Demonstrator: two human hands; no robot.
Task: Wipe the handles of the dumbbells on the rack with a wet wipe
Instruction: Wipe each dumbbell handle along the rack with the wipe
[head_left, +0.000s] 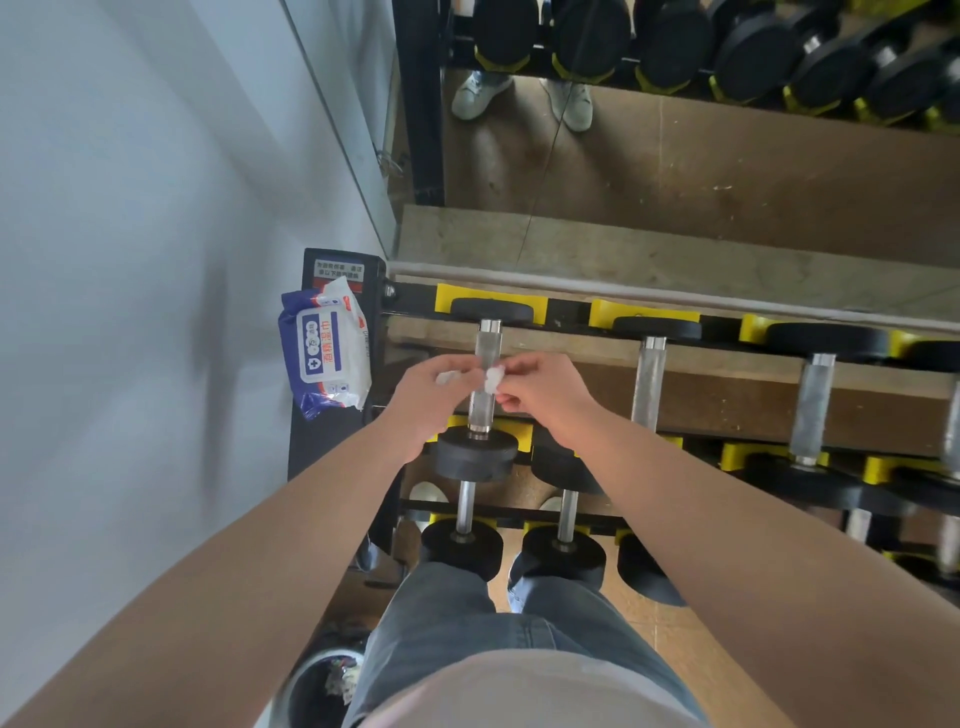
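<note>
The leftmost dumbbell on the top shelf of the rack (410, 301) has a knurled silver handle (487, 345) between black weights. A white wet wipe (493, 378) is stretched across the handle's middle. My left hand (431, 402) pinches its left end and my right hand (545, 395) pinches its right end, one hand on each side of the handle. Two more silver handles (649, 382) (813, 405) lie further right on the same shelf.
A blue-and-white pack of wet wipes (327, 353) leans on the rack's left post. A lower shelf holds more dumbbells (462, 540). A bin (322, 686) stands on the floor at lower left. A mirror (675, 130) behind the rack reflects the dumbbells. A grey wall runs along the left.
</note>
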